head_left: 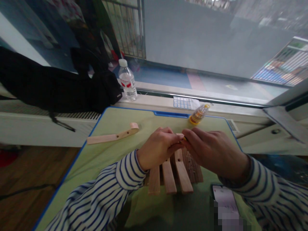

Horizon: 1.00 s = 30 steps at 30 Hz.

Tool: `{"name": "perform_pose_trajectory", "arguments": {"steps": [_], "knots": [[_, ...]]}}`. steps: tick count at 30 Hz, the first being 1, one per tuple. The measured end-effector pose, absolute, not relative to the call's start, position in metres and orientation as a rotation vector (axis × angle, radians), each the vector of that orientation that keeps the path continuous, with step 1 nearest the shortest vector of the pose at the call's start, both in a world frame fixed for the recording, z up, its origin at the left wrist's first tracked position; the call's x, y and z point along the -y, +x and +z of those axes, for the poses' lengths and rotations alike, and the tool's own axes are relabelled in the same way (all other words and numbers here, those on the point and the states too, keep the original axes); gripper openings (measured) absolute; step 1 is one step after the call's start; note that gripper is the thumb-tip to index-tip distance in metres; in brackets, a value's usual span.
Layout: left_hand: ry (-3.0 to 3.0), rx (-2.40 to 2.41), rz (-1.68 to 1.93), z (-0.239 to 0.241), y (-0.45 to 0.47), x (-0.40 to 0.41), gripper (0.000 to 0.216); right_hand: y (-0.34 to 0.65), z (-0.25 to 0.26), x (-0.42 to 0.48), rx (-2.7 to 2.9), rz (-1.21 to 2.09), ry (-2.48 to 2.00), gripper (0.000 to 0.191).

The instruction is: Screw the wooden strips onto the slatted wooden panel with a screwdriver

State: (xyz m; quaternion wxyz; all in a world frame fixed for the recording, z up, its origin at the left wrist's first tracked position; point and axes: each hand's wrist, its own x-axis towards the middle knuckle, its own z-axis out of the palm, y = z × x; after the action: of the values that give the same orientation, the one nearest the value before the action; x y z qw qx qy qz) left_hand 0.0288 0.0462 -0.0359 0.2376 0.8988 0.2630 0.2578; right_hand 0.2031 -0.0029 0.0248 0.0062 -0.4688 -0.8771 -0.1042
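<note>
My left hand (158, 146) and my right hand (214, 149) meet above the middle of the table, thumbs and fingertips pinched close together. A small yellowish bit shows between the fingertips, too hidden to name. Beneath the hands lie light wooden strips (169, 179) with drilled holes, side by side, their far ends covered by my fingers. Darker brown wood with grooves or slats (194, 166) sits beside and under them. Off to the left, apart from both hands, rests a light wooden piece (110, 138) with two holes and a curled end.
A small clear bottle with yellow ends (199, 114) stands at the far edge of the green table (96, 163). A phone (225, 200) lies near my right forearm. On the sill are a water bottle (127, 81), a black bag (64, 88) and a white-and-blue gridded item (183, 102).
</note>
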Motion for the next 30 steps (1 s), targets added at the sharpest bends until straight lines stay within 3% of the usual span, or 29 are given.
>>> {"name": "perform_pose_trajectory", "arguments": {"steps": [9,18,30], "knots": [[2.508,-0.900,0.855,-0.039,0.034,-0.043,0.024,0.207,0.028,0.002,2.766,-0.315,-1.530,0.015],[2.529,-0.920,0.962,-0.043,0.034,-0.043,0.017,0.210,0.044,0.001,2.874,-0.127,-1.412,0.035],[2.512,-0.883,0.921,-0.045,0.030,-0.047,0.019,0.215,0.042,-0.004,2.931,0.005,-1.339,0.023]]}}
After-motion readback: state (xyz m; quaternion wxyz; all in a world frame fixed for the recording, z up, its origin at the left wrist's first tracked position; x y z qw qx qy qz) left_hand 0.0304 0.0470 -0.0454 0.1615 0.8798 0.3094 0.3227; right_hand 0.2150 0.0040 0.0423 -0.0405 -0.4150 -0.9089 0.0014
